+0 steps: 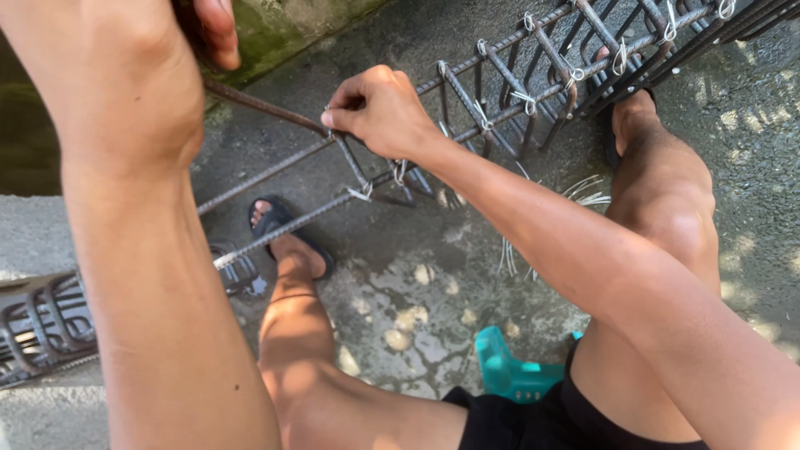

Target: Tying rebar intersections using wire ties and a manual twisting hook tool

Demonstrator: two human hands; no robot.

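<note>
A rebar cage (533, 75) of long ribbed bars and square stirrups, tied with thin wire, lies across the concrete from the upper right toward me. My right hand (379, 108) is closed on the end stirrup where it meets a long bar, with thumb and finger pinching a bit of tie wire (327, 117). My left hand (212, 33), at the top left edge and partly out of view, grips a rusty rod (267, 107) that slants down to that same joint. Another wire tie (362, 192) sits on the lower bar.
Loose cut wires (583, 190) lie on the ground under the cage. Dark stirrups (42, 325) are stacked on a ledge at the left. I sit on a teal plastic stool (508, 371), and my sandalled feet (279, 229) straddle the cage. A mossy wall (275, 29) runs behind.
</note>
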